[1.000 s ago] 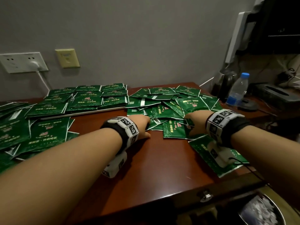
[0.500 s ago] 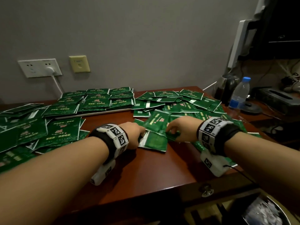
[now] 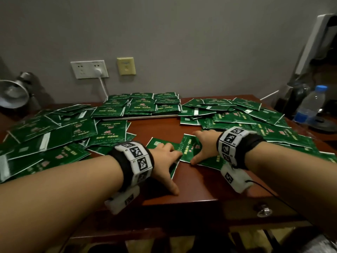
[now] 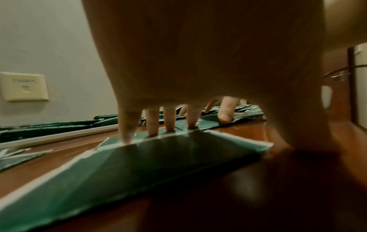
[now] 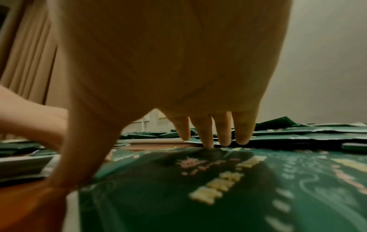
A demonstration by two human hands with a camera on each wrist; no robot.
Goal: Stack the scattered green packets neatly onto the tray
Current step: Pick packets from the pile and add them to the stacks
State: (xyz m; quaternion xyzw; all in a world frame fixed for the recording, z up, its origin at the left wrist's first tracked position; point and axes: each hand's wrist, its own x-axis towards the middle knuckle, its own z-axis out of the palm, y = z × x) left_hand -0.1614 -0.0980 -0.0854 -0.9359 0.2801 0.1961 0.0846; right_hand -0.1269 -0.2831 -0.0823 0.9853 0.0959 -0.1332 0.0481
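Note:
Several stacks of green packets (image 3: 144, 106) lie on the white tray (image 3: 145, 116) at the back of the table. Loose packets lie in heaps on the left (image 3: 45, 139) and on the right (image 3: 246, 117). My left hand (image 3: 164, 161) presses straight fingers (image 4: 152, 125) on one packet (image 4: 139, 164) near the table's front, thumb spread toward the edge. Just to the right, my right hand (image 3: 199, 147) lies with straight fingers (image 5: 206, 136) on a printed packet (image 5: 198, 188), thumb down at its left edge. The two packets (image 3: 189, 148) touch or overlap between the hands.
A water bottle (image 3: 310, 106) and a dark kettle (image 3: 295, 95) stand at the right rear. A desk lamp (image 3: 12, 92) sits far left. A plugged wall socket (image 3: 89, 69) is behind the tray. The table's front edge (image 3: 182, 201) lies close under my wrists.
Both hands came back from the right-hand heap toward the front centre, bringing two packets with them. The packets were raised half a second ago and now lie flat under the fingers.

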